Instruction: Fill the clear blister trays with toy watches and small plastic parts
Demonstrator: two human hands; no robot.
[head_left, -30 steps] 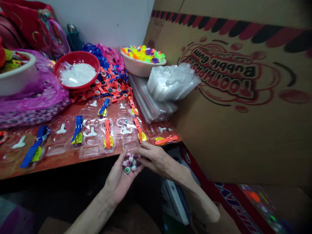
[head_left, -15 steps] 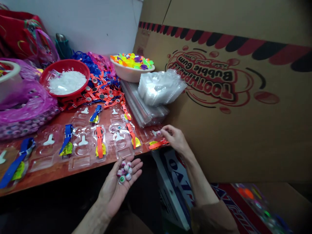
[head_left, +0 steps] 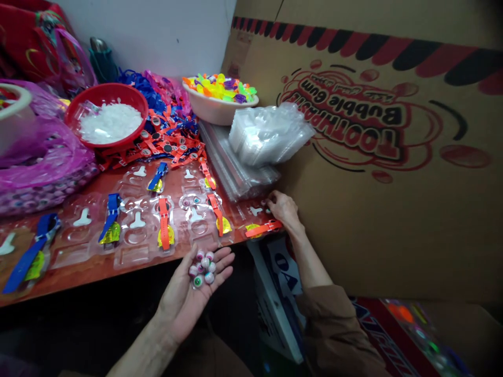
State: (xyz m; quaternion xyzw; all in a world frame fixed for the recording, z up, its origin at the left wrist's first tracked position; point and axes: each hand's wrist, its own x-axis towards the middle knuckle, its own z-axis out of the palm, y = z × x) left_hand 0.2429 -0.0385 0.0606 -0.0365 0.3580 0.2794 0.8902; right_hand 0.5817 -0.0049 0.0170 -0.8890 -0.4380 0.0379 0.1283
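Several small eyeball balls (head_left: 204,266) rest in the palm of my left hand (head_left: 192,293), which is turned up with its fingers spread, just off the table edge. My right hand (head_left: 285,209) reaches over the rightmost clear blister tray (head_left: 245,212), fingertips pinched at its upper right; what they hold is too small to make out. That tray holds a white T-shaped piece (head_left: 256,210) and an orange watch strap (head_left: 263,229). More trays with blue or orange watches (head_left: 164,222) lie in rows to the left; one beside it also has two eyeballs (head_left: 191,200).
Behind the trays are a red bowl (head_left: 106,112) of white pieces, piled straps (head_left: 173,139), a bowl of colourful pieces (head_left: 220,107) and stacked plastic (head_left: 267,133). A large carton (head_left: 353,225) rises at right; a purple bag (head_left: 43,167) sits left.
My right hand has moved to the upper right part of the rightmost tray, and the eyeball at its fingertips is no longer plainly seen. The camera view has shifted slightly.
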